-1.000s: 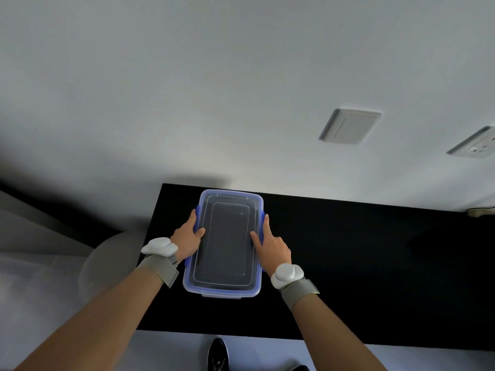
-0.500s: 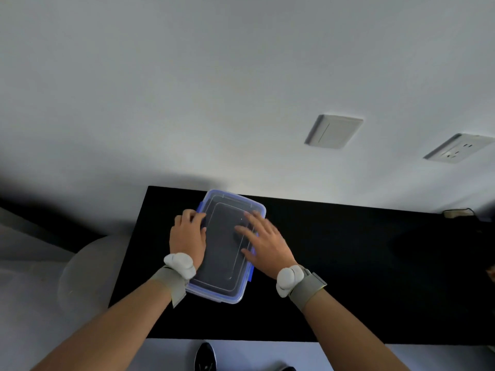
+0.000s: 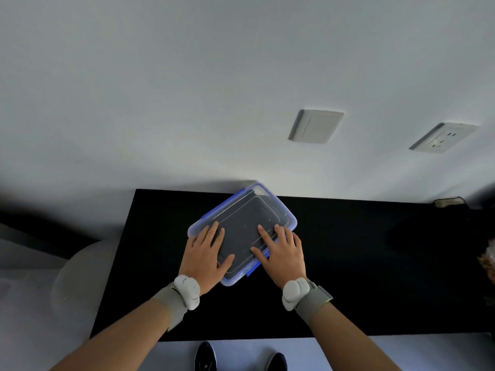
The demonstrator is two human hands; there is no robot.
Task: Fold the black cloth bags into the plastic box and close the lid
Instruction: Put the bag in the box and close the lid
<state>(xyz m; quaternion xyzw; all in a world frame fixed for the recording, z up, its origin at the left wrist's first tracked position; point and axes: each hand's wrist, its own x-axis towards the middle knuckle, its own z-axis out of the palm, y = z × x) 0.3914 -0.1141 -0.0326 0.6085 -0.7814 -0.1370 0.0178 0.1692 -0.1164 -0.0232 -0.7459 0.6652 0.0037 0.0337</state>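
In the last second I have swung the box [image 3: 242, 232] from square-on to a diagonal on the black table [image 3: 348, 263], its far corner now near the wall [image 3: 187, 103], and my hands have moved from its long sides onto the lid [image 3: 249, 223]. I read that as the lid seated, dark contents showing through it, and the blue clips [image 3: 250, 271] next. Left hand [image 3: 205, 259] and right hand [image 3: 284, 257] lie flat, fingers spread, pressing down and gripping nothing.
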